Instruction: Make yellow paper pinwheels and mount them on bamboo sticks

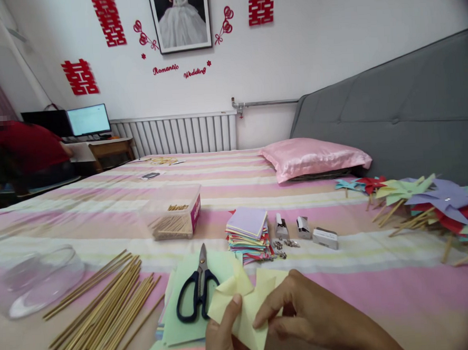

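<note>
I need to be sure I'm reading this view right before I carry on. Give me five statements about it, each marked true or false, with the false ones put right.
1. The left hand and the right hand are both on the yellow paper. True.
2. The pinwheels lie right beside the loose sticks. False: they lie at the far right of the picture, near the grey headboard.
3. The scissors rest on green paper. True.
4. The top sheet of the square stack is red. False: it is light purple.
5. The pillow is pink. True.
</note>
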Tool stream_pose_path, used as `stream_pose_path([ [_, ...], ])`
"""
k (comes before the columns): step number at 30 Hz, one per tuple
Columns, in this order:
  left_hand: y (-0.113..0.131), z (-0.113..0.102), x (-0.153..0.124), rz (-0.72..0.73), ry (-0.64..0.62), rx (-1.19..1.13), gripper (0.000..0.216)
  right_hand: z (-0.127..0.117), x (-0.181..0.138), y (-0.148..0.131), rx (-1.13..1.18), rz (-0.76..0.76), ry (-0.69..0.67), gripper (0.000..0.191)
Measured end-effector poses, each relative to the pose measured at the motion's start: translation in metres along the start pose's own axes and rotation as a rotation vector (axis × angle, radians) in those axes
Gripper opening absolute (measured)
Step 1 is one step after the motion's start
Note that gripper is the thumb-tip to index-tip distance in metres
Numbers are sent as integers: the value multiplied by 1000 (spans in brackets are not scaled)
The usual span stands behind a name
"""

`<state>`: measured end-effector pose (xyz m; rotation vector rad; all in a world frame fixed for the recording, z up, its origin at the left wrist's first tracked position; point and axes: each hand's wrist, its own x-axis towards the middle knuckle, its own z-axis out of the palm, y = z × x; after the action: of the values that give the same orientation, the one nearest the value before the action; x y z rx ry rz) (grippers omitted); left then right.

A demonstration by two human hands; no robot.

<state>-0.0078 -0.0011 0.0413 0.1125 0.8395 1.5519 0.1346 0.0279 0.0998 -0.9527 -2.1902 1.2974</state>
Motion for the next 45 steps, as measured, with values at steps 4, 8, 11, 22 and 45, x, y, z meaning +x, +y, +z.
stream_pose_path([
  [4, 0, 2, -2, 6, -9, -7, 69, -1, 1, -1, 71, 20, -2, 32],
  [8, 0, 2, -2, -2, -17, -6, 70, 0, 4, 0, 103, 20, 57, 22],
  [11, 0, 0, 0, -8, -44, 21, 71, 3, 8, 2, 107, 44, 156, 19],
  [22, -3, -3, 1, 0, -28, 24, 71, 18, 20, 6, 127, 120, 360, 7],
  [45, -4, -4, 3, -18, -58, 32, 58, 21, 22, 11, 87, 171, 464, 6],
])
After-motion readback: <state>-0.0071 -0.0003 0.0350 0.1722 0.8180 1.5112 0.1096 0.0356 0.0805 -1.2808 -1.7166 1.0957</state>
